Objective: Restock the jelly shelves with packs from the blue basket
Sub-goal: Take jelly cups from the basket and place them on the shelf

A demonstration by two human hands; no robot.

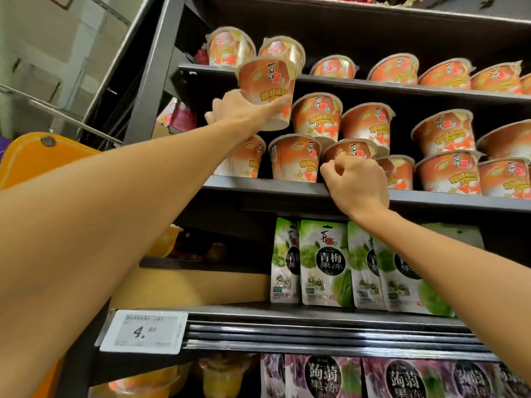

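Grey metal shelves (287,187) carry rows of orange jelly cups (445,133), green pouches (324,262) beneath. Our left grip (242,110) grasps one raised cup (267,84) before the upper shelf's edge. Our right grip (355,182) curls against a tilted cup (349,149) on the middle shelf; whether it holds, we cannot tell.

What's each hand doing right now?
Left hand: holding an orange jelly cup.
Right hand: fingers curled by a tilted cup; grip cannot be told.

White price tag (143,331), orange panel (37,156)
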